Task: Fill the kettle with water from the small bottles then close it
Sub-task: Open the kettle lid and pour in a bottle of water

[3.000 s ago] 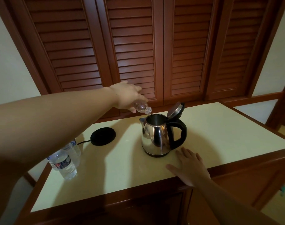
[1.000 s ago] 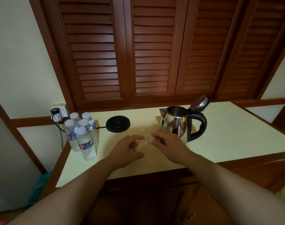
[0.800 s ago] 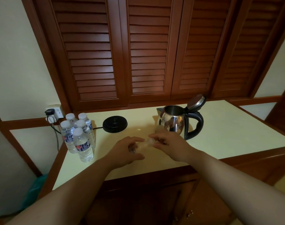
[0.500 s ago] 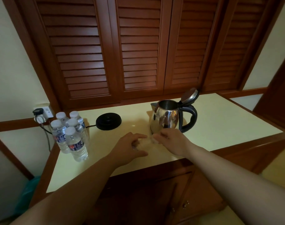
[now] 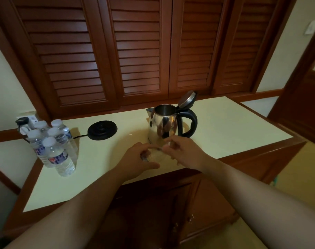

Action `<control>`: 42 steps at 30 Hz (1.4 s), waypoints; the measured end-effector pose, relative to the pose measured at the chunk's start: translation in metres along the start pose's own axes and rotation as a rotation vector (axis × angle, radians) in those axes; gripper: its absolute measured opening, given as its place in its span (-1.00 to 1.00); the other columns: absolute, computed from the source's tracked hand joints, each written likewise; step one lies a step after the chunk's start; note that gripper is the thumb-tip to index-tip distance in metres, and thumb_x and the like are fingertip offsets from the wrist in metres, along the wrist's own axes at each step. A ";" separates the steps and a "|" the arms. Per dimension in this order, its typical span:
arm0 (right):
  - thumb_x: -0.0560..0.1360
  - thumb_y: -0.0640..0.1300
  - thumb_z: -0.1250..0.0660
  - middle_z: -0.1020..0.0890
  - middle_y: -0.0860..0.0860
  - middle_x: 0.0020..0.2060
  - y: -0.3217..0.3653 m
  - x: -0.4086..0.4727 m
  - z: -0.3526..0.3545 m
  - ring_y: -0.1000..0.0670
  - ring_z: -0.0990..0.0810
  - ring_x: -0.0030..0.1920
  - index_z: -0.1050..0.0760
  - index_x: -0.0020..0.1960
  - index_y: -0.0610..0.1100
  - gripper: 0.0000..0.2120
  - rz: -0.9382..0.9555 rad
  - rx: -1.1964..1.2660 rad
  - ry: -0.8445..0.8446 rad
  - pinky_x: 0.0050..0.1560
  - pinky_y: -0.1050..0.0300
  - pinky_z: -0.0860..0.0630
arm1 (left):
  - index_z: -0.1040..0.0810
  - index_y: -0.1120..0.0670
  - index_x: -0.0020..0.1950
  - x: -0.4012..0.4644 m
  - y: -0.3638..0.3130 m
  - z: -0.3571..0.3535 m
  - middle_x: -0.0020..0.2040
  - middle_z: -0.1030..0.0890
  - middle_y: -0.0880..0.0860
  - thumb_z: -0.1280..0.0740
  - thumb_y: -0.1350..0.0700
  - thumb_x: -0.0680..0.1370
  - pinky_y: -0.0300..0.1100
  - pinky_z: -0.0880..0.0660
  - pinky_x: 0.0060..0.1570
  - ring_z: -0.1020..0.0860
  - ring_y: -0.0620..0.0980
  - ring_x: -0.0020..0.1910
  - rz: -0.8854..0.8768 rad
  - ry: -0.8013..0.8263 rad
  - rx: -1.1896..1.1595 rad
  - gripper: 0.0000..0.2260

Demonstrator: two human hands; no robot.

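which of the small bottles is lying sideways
The clear bottle held sideways between the left hand and right hand, in front of the kettle. The capped bottles at the table's left end all stand upright.

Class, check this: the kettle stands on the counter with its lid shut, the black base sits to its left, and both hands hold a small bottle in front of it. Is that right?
Not quite. The head view shows the kettle with its lid tipped open, not shut. The rest holds: the black base sits to its left, and the left hand and right hand hold a small bottle.

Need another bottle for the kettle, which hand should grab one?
Probably the left hand: the bottles stand on its side. The right hand is nearer the kettle. Both hold the clear bottle.
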State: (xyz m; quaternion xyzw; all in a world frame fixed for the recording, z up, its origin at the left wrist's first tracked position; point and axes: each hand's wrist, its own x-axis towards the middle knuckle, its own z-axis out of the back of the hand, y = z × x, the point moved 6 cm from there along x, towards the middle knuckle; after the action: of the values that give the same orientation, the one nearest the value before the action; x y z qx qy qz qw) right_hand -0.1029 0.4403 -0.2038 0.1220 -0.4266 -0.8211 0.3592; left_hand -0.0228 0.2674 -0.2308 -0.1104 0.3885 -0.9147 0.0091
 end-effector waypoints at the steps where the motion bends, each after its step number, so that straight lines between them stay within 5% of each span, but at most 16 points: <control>1: 0.62 0.11 -0.34 -0.64 0.01 -0.12 -0.005 -0.003 0.007 0.02 -0.67 -0.13 -0.59 0.13 -0.01 -0.77 0.011 0.008 0.007 -0.29 0.15 -0.65 | -0.44 -0.52 0.12 0.001 -0.005 -0.006 0.05 -0.53 -0.10 -0.63 -0.07 0.39 -0.15 -0.54 0.00 -0.53 -0.12 -0.01 0.004 -0.002 -0.011 -0.47; 5: 0.62 0.18 -0.31 -0.65 -0.04 -0.20 -0.030 -0.011 0.041 -0.01 -0.66 -0.26 -0.56 -0.02 -0.07 -0.69 -0.004 -0.082 -0.070 -0.27 0.06 -0.67 | -0.55 -0.38 0.28 0.015 -0.034 -0.040 0.08 -0.54 -0.24 -0.62 -0.07 0.41 -0.33 -0.43 -0.03 -0.52 -0.32 0.04 0.007 -0.047 -0.023 -0.49; 10: 0.57 0.26 -0.32 -0.63 -0.03 -0.19 -0.063 -0.019 0.093 -0.08 -0.64 -0.21 -0.54 -0.01 -0.01 -0.67 0.010 0.005 -0.140 -0.18 -0.12 -0.66 | -0.55 -0.25 0.37 0.042 -0.072 -0.086 0.18 -0.56 -0.19 -0.63 -0.13 0.38 -0.32 -0.54 0.08 -0.56 -0.25 0.12 0.001 -0.145 -0.053 -0.42; 17: 0.50 0.07 -0.51 -0.62 0.13 -0.13 -0.104 -0.019 0.179 0.12 -0.58 -0.15 -0.56 0.01 0.02 -0.80 0.044 -0.040 -0.284 -0.16 0.30 -0.50 | -0.31 -0.10 0.56 0.086 -0.098 -0.144 0.21 -0.51 -0.18 -0.65 -0.13 0.36 -0.28 -0.48 0.15 -0.54 -0.20 0.21 0.111 -0.112 -0.088 -0.14; 20: 0.49 0.03 -0.51 -0.63 0.04 -0.11 -0.119 -0.012 0.221 0.04 -0.60 -0.12 -0.57 0.01 -0.03 -0.80 0.021 -0.068 -0.377 -0.07 0.16 -0.53 | -0.41 -0.06 0.50 0.096 -0.086 -0.164 0.31 -0.49 -0.09 -0.55 -0.15 0.47 -0.23 -0.41 0.27 -0.48 -0.13 0.31 0.123 -0.067 0.131 -0.34; 23: 0.51 0.00 -0.49 -0.63 0.03 -0.11 -0.125 0.008 0.250 0.05 -0.58 -0.13 -0.59 0.02 -0.09 -0.80 0.010 -0.145 -0.398 -0.11 0.24 -0.45 | -0.53 -0.08 0.42 0.097 -0.071 -0.178 0.38 -0.49 -0.10 -0.42 -0.21 0.55 -0.12 -0.35 0.46 -0.42 -0.12 0.40 0.094 -0.029 0.299 -0.52; 30: 0.51 -0.03 -0.42 -0.67 -0.08 -0.10 -0.126 0.083 0.267 -0.12 -0.62 -0.04 -0.61 0.02 -0.17 -0.79 -0.025 -0.243 -0.342 -0.01 -0.03 -0.58 | -0.55 -0.17 0.38 0.094 -0.059 -0.183 0.40 -0.48 -0.18 -0.26 -0.36 0.52 -0.09 -0.31 0.50 -0.37 -0.16 0.44 0.093 -0.092 0.343 -0.50; 37: 0.54 -0.06 -0.40 -0.64 -0.14 0.09 -0.153 0.121 0.245 -0.18 -0.60 0.09 -0.56 0.23 -0.19 -0.68 -0.178 -0.302 -0.251 -0.03 0.08 -0.47 | -0.55 -0.16 0.36 0.093 -0.056 -0.183 0.37 -0.48 -0.21 -0.28 -0.33 0.53 -0.12 -0.34 0.46 -0.38 -0.19 0.41 0.094 -0.108 0.333 -0.54; 42: 0.50 0.08 -0.49 -0.51 -0.16 0.38 -0.152 0.109 0.243 -0.21 -0.49 0.35 -0.29 0.55 -0.14 -0.27 -0.178 -0.181 -0.328 0.24 -0.02 -0.46 | -0.55 -0.15 0.34 0.094 -0.056 -0.182 0.35 -0.49 -0.21 -0.27 -0.35 0.51 -0.07 -0.37 0.45 -0.40 -0.18 0.39 0.098 -0.098 0.319 -0.51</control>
State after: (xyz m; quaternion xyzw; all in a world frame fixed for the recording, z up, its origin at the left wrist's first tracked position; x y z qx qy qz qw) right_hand -0.3776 0.5711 -0.1651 -0.0089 -0.3915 -0.8934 0.2202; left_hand -0.1485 0.4261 -0.2956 -0.1328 0.2424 -0.9568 0.0902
